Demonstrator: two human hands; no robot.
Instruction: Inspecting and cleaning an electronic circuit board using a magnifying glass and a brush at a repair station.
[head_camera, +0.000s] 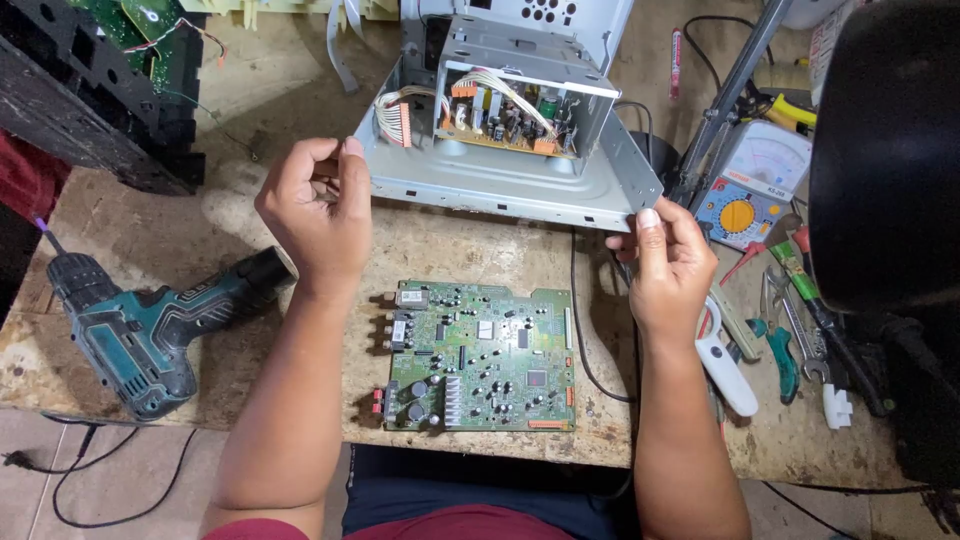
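Grey metal chassis (500, 185) sits tilted on the table (150, 230) between both hands. Left hand (315, 215) grips its near-left corner, right hand (665, 265) pinches its near-right corner. Inside stands a wired circuit board.

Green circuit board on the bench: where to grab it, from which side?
Probably pinch the circuit board by its bare right edge, from the right. It lies flat, components up; jacks crowd the left edge, and the right hand is nearer that side.
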